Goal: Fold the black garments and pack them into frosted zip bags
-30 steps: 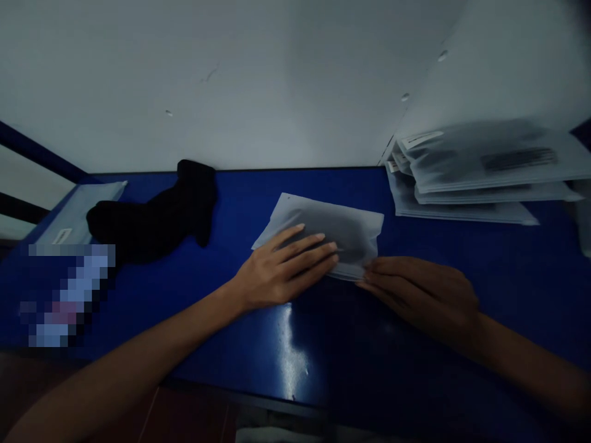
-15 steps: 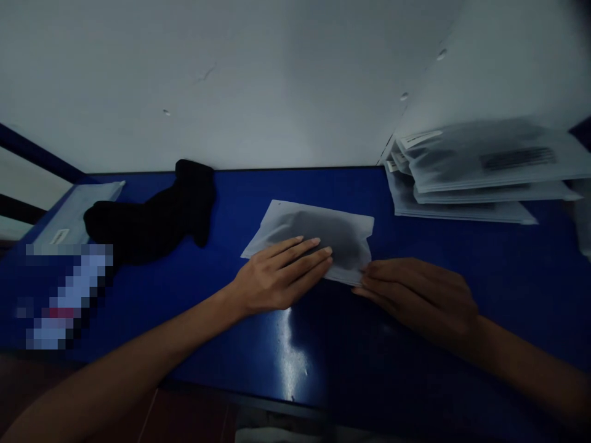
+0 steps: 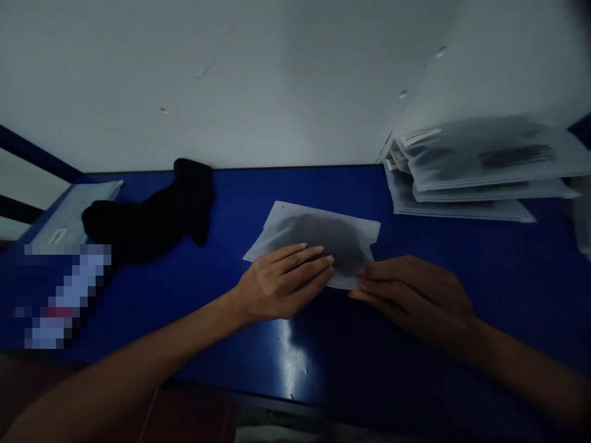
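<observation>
Since the earliest frame, the frosted bag (image 3: pixel 346 240) has slid slightly toward the near edge of the worktop (image 3: pixel 258 184), and both hands have come nearer with it. It lies around the middle of the worktop, between the far and near edges, at a slight slant, with its far side dropping toward the right.

The frosted bag is milky and translucent, and a dark, rounded mass shows through most of it. Around that mass runs a paler, emptier margin, widest at the far left, where a small round mark sits close to the corner. The left corner tapers to a point; the right side is creased and bends inward below the far right corner. The near side is partly hidden by the hands.

The left hand (image 3: pixel 284 286) lies open on the near left part of the frosted bag, its fingers extended and close together over the dark mass. The right hand (image 3: pixel 413 298) pinches the near right corner between thumb and fingers.

Toward the left end of the worktop lies a bunched black cloth (image 3: pixel 152 224), with a pale labelled bag (image 3: pixel 83 200) beside it. A pixelated patch (image 3: pixel 69 301) hides what is nearer. At the far right corner, filled bags (image 3: pixel 498 154) are stacked unevenly, with dark contents showing through.
</observation>
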A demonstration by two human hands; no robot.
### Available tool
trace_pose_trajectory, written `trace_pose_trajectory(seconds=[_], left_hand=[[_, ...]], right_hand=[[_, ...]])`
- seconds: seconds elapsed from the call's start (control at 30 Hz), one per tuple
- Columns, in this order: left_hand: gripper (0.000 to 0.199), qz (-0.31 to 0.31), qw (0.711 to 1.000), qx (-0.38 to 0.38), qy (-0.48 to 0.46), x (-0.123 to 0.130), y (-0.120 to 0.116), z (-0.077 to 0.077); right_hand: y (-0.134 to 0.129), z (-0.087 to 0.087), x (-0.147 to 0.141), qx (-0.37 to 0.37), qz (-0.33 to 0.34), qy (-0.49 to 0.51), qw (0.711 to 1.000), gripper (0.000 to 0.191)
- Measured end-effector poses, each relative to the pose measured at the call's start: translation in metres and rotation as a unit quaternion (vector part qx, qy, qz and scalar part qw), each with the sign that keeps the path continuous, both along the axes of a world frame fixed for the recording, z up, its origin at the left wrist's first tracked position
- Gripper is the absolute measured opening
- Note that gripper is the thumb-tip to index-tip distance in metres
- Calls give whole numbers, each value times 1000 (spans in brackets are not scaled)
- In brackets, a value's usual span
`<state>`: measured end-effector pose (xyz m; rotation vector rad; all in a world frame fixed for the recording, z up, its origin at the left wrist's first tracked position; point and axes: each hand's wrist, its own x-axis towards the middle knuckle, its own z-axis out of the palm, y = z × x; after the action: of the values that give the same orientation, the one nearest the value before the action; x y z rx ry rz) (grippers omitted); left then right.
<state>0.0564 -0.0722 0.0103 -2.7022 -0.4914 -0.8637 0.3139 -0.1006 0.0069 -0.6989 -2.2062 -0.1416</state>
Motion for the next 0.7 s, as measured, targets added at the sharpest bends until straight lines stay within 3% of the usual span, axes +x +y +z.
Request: trace_pose_trajectory(seconds=[0.33, 0.53, 0.7], left_hand=[[20, 32, 999, -25, -21, -3, 6, -6], [19, -38, 997, -53, -52, 6, 1, -2], [12, -40, 996, -49, -56, 9, -6, -1]], right_hand=[[8, -9, 8, 10, 7, -8, 1000, 20], [4, -8, 4, 21, 29, -11, 999, 20], [-2, -3, 0, 9, 36, -33, 999, 17]])
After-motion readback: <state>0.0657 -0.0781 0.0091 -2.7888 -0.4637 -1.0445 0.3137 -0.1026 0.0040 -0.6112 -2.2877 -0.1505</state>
